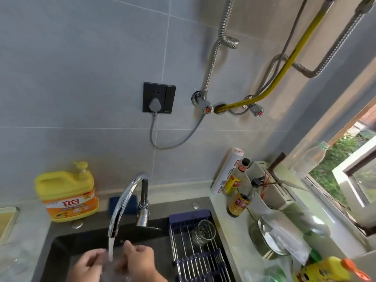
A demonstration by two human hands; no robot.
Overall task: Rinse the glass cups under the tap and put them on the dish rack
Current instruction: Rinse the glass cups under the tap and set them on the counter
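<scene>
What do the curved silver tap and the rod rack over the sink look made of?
Curved silver tap: polished metal, probably chromed; mirror-like reflections. Rod rack: shiny metal rods, likely steel; dark blue matte strips, plastic or rubber.

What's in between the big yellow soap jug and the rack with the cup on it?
The shiny tap, running water, stands between the soap jug and the rack, with a blue sponge behind it, in the head view.

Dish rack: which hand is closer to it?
Right. The right hand is just beside the dish rack, on its left. The left hand is farther away, past the running water. Both grip a cup.
</scene>
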